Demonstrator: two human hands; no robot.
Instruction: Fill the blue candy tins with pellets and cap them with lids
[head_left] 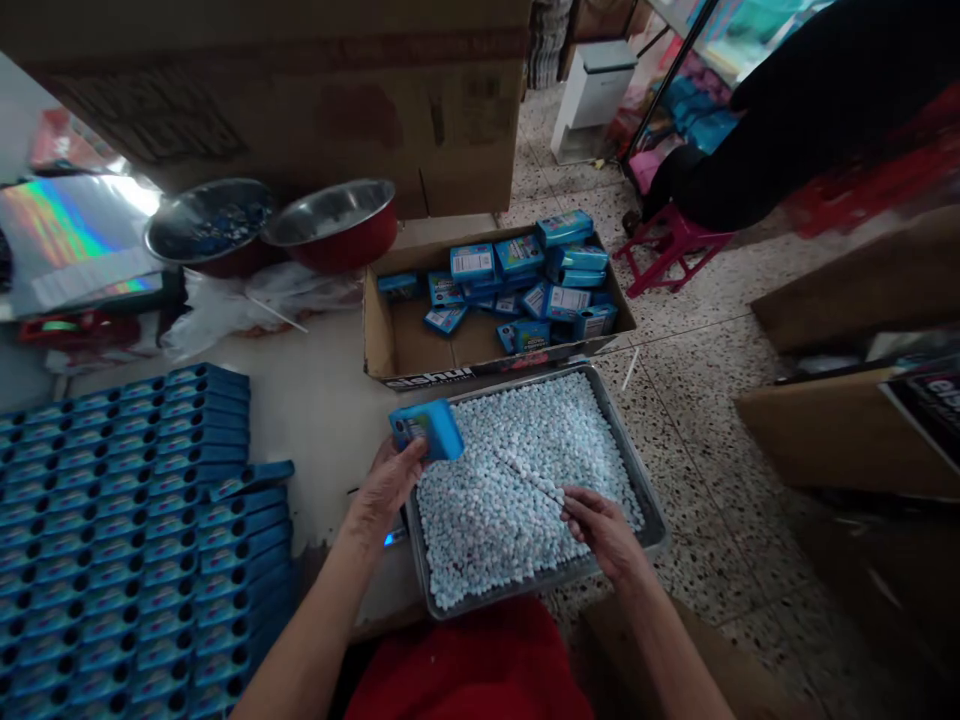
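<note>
- A small, bright blue, printed cardboard carton [426, 430] is hanging over the tray's far left corner, tilting slightly; its printed broad face, bearing pale lettering and a greenish patch, is facing the wearer, and a plainer blue side is facing right.
- The left hand [390, 475] is gripping this carton at its near end, the thumb pressing on the printed face.
- Small round pellets in pale blue and white [495, 540] are filling the tray, mounding toward its near left part.
- The right hand [600, 525] is closing its fingertips on the end of a thin, dark-edged tool [529, 477]; pellets are lying along it, and its exact shape is too unclear to tell.
- The grey rectangular tray [657, 525] is holding the pellets, and a small blue-lit display [395, 537] is glowing beside its left edge.
- A low, open brown cardboard box [412, 345] is standing just beyond the tray's far edge; loose blue cartons [517, 255] are lying jumbled inside, mostly toward its right end.
- Rows of blue cartons with dark round holes [135, 560] are covering the near left of the pale counter [322, 370].
- Two round metal bowls with red outsides [367, 240] are sitting toward the counter's far edge.
- Beyond the counter's right side, a person in dark clothing [817, 110] is sitting on a pink plastic stool [675, 240].
</note>
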